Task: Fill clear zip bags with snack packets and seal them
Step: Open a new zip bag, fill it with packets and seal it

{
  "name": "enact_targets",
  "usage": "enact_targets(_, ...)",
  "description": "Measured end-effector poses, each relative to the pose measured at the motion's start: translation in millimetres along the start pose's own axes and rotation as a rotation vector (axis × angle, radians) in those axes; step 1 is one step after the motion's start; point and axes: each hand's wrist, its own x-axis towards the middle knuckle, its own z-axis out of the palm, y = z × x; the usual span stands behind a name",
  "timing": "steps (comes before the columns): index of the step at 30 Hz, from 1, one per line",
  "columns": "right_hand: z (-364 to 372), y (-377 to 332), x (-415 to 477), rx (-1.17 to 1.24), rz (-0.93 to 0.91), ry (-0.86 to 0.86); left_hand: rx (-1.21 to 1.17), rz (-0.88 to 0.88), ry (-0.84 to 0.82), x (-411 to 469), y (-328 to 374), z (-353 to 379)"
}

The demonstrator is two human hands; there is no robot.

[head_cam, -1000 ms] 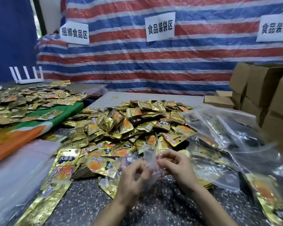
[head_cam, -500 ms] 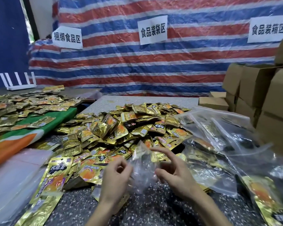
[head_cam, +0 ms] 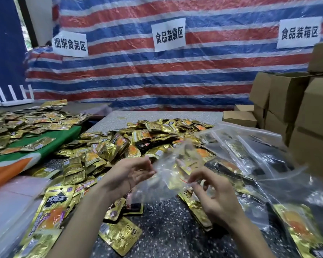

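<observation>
Clear zip bag: held up between the two hands over the near middle of the table, just in front of the packet heap.
Right hand: thumb and forefinger pinch the bag's right edge by a thin red line; the other fingers are loosely curled.
Left hand: palm turned toward the bag, fingers relaxed and half curled, tips at the bag's left edge. Whether they pinch it or only touch it cannot be told.
What changed: a second ago the hands were close together and lower, with the bag bunched between them. Now they are apart and the bag is lifted and spread out.
Meaning for the task: this looks like the mouth being worked open. Filling and sealing of this bag are not yet done.
Snack packets: a gold heap just behind the bag, with strays on the near left.
Filled bags: a clear pile just right of the hands.
Further out: a green and orange sheet on the left carrying more packets, and cardboard boxes at the far right.
Hard to make out: gold shows through the bag, so packets inside cannot be told from packets behind. The mouth is blurred.
Cut off: both forearms leave the near edge.
</observation>
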Motion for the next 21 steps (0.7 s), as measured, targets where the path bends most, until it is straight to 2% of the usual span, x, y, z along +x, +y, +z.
enact_targets(1,-0.8,0.9,0.8,-0.002,0.000,0.033,0.051,0.051,0.085,9.6,-4.8,0.2)
enact_targets(2,-1.3,1.5,1.2,0.001,0.002,0.060,0.253,0.133,0.211,20.3,-11.7,0.4)
enact_targets(3,-2.0,2.2,1.5,0.006,0.008,0.085,0.594,0.219,0.346,31.0,-19.8,0.0)
enact_targets(4,-2.6,2.7,1.7,0.012,0.013,0.110,0.936,0.270,0.400,39.8,-28.8,0.8)
enact_targets(5,-2.7,3.1,1.6,0.015,0.017,0.134,1.205,0.250,0.369,47.3,-39.1,1.6)
enact_targets(7,-1.1,3.4,1.0,0.017,0.018,0.174,1.476,0.097,0.239,59.3,-58.4,0.4)
enact_targets(9,2.3,1.9,1.3,0.005,0.002,0.197,1.557,0.064,0.215,66.1,-70.6,-0.6)
enact_targets(12,5.9,0.8,2.3,-0.040,-0.053,0.218,1.598,0.131,0.288,72.5,-75.4,-1.7)
enact_targets(15,5.9,4.7,2.3,-0.055,-0.083,0.276,1.602,0.072,0.216,73.9,-61.3,-0.6)
enact_targets(19,8.0,6.3,2.4,-0.013,-0.054,0.299,1.298,0.055,0.111,65.5,-15.9,-2.6)
enact_targets(21,9.6,7.2,1.7,-0.006,-0.057,0.274,1.156,0.092,0.190,55.6,8.4,-3.7)
